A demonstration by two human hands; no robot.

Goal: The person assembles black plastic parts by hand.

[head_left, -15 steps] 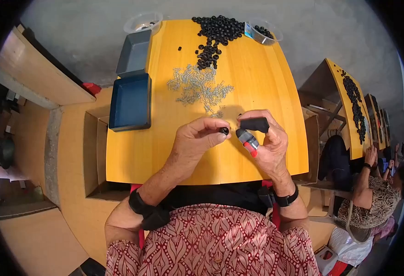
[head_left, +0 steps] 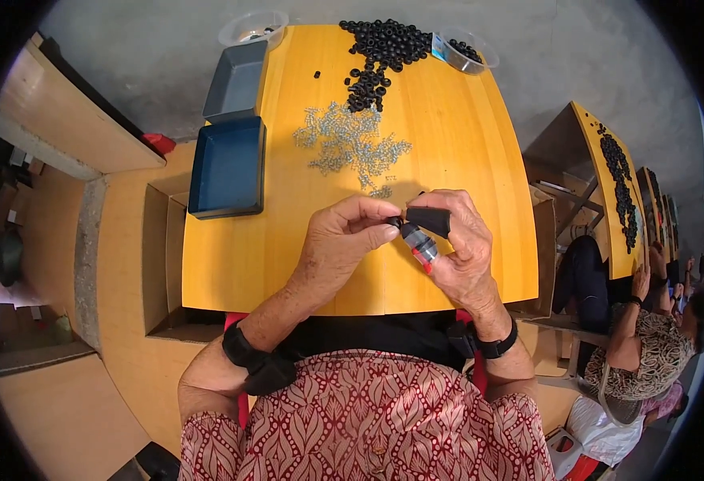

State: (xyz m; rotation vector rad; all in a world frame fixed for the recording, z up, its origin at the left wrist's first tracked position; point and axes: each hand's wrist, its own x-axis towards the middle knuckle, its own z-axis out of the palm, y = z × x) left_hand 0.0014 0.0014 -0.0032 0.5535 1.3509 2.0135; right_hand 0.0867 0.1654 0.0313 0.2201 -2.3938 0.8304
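Observation:
My left hand (head_left: 337,244) pinches a small round black part (head_left: 394,221) between thumb and forefinger above the near half of the table. My right hand (head_left: 466,248) is closed beside it, its fingertips drawn up against that part. A black cover wraps the right forefinger; clear, black and red wrapping covers the thumb. Whatever lies between the right fingertips is too small or hidden to make out. Beyond my hands are many tiny clear, silvery pieces (head_left: 352,146) in a loose spread. Past them, a heap of black ring-shaped parts (head_left: 390,42) reaches the table's far edge.
A blue tray (head_left: 259,172) and a grey tray (head_left: 263,76) line the left side of the yellow table (head_left: 464,144). Clear bowls stand at the far left (head_left: 228,34) and far right (head_left: 490,56). To the right, another person (head_left: 645,341) sits at a similar table (head_left: 588,132).
My right hand has moved left, bringing its covered fingertips against the black part in my left hand. The left hand has barely moved.

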